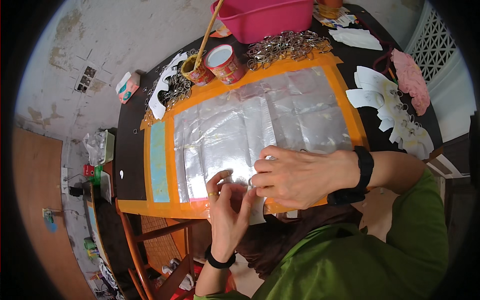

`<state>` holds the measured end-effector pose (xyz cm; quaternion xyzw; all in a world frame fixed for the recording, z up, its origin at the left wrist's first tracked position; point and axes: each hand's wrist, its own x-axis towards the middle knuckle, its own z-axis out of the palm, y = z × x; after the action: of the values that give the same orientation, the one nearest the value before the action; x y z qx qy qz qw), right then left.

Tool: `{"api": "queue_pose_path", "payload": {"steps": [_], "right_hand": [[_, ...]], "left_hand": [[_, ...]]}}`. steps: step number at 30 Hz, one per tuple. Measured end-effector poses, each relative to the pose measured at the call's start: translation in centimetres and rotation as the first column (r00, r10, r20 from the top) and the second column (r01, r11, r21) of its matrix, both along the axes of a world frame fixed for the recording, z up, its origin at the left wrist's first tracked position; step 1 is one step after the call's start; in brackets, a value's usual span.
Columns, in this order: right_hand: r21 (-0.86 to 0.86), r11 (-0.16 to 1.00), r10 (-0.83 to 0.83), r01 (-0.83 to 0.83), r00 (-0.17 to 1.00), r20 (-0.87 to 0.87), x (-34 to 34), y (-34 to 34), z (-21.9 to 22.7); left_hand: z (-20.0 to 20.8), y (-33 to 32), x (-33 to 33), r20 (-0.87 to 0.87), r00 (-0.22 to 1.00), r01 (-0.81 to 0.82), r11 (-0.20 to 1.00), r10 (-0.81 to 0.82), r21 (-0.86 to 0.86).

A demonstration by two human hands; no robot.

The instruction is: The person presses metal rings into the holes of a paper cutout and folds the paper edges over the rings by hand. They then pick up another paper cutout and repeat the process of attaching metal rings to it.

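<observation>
My left hand [227, 210], with a ring on one finger, pinches a small white paper piece [258, 212] at the table's front edge. Close against it from the right, my right hand [297, 177] has its fingers curled down to the top of the same paper. A bit of shiny metal shows between the fingertips; my fingers hide most of it. Under both hands lies a silvery plastic sheet [225, 130], edged with orange tape [352, 115].
Behind the sheet are heaps of metal rings [287, 47], a red tin [225, 65], a smaller pot [196, 70] with a stick, and a pink tub [267, 20]. White paper pieces [370, 98] and a pink cloth [411, 80] lie at right. A tissue pack [128, 87] stands far left.
</observation>
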<state>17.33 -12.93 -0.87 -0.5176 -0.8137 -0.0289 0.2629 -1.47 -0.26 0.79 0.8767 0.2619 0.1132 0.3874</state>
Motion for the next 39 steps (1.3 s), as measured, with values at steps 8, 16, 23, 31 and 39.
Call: {"api": "queue_pose_path", "payload": {"steps": [8,16,23,31,39], "right_hand": [[-0.044,0.999,-0.010,0.010,1.000,-0.007,0.0,-0.2,0.3],[-0.099,0.995,-0.015,0.015,1.000,0.006,-0.2,-0.2,0.5],[-0.149,0.989,-0.020,0.015,0.999,-0.030,-0.2,-0.1,1.2],[-0.154,0.988,-0.024,0.010,0.996,-0.089,-0.2,-0.2,1.3],[-0.152,0.988,-0.013,0.007,0.999,-0.035,-0.2,-0.1,1.5]], "left_hand": [[-0.3,-0.6,0.3,0.003,0.996,-0.084,0.993,0.085,-0.086],[-2.1,-1.2,-0.2,0.051,0.994,-0.101,0.975,0.093,0.200],[-1.6,-1.4,0.1,0.020,0.994,-0.107,0.927,0.107,0.359],[-2.1,-1.2,0.1,0.024,0.992,-0.123,0.938,0.122,0.324],[-3.2,-0.8,0.0,0.208,0.966,-0.167,0.985,0.153,0.049]]}}
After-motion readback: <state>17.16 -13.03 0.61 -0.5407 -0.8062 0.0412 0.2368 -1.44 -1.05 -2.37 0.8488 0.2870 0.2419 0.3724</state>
